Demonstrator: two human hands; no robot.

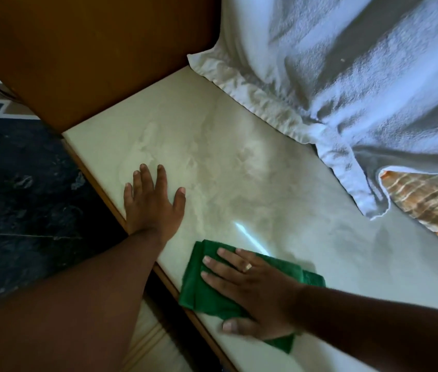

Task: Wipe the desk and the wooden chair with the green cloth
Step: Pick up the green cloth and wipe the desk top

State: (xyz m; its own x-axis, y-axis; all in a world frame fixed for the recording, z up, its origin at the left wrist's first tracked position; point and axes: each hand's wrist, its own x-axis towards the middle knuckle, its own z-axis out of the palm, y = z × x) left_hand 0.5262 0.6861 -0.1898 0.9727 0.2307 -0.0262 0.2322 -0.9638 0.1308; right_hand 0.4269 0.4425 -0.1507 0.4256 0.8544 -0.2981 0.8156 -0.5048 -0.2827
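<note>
The desk (212,157) has a pale, marble-like top with a brown wooden edge. A folded green cloth (201,291) lies flat on it near the front edge. My right hand (252,291) presses down on the cloth with fingers spread, a ring on one finger. My left hand (152,202) rests palm-down on the bare desk top by the left edge, fingers apart, holding nothing. A brown wooden panel (91,57) stands at the back left; I cannot tell whether it belongs to the chair.
A white pillow (239,84) and a white towel (360,89) lie across the back right of the desk. A large striped seashell (432,210) sits at the right edge. Dark patterned floor (19,197) lies left of the desk.
</note>
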